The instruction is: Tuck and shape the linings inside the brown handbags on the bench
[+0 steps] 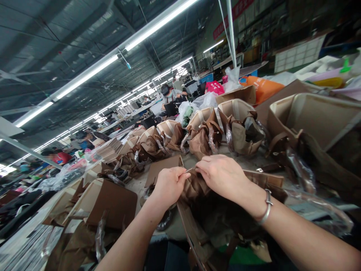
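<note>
In front of me is a brown fabric bag, partly hidden by my hands and right forearm. My left hand pinches a thin edge of it between thumb and fingers. Close by on the right, my right hand is closed on the same edge, its fingertips bent down over the fabric. A short bit of the edge shows between the two hands. Stiff brown panels of the bag hang below toward me. On my right wrist sits a silver bracelet.
Several brown bags with stiff cream-lined panels and plastic-wrapped handles stand in a curved row behind. Another bag stands at left, a larger one at right. An orange bag lies farther back. People sit at distant tables.
</note>
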{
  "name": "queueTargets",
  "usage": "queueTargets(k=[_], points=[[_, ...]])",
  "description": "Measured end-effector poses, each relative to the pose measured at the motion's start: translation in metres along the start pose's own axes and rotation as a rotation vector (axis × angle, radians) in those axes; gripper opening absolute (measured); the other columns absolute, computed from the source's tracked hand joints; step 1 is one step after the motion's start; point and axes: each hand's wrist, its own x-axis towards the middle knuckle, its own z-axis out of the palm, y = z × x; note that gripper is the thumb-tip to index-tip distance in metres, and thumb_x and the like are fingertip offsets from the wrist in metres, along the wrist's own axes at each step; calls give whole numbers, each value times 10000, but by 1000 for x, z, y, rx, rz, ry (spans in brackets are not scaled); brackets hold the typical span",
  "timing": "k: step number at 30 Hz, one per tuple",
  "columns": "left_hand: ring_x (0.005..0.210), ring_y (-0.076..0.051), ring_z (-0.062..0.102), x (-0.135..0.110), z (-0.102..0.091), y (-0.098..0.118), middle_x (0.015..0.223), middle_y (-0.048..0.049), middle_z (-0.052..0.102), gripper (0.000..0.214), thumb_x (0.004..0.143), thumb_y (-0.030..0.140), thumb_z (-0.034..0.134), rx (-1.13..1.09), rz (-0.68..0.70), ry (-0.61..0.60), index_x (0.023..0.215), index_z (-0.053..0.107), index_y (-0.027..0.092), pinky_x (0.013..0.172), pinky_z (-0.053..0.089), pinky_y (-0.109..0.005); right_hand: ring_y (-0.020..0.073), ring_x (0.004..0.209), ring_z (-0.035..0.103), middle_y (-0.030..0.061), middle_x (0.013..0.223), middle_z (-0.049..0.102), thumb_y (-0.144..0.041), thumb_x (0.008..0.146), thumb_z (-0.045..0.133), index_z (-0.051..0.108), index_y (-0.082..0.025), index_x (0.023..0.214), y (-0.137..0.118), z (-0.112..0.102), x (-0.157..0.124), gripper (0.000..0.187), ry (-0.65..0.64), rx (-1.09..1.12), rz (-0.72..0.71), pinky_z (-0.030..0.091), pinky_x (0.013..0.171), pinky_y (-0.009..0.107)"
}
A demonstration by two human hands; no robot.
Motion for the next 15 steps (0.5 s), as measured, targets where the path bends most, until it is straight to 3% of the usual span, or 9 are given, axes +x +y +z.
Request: queueTargets(k=[8,15], points=[[547,-92,407,-1,2,-2,553,36,443,293,868,261,449,-61,76,-7,591,415,174,550,251,-236,189,835,547,19,862,635,-254,887,508,618,-207,930,-6,-1,1,127,56,70,-121,300,890,344],[569,-97,424,-1,0,-7,579,33,455,257,878,224,417,-112,131,-45,626,431,177,563,269,-232,171,761,538,20,795,629,-214,895,475,625,-199,821,-9,9,5,168,37,113,-117,337,819,305]])
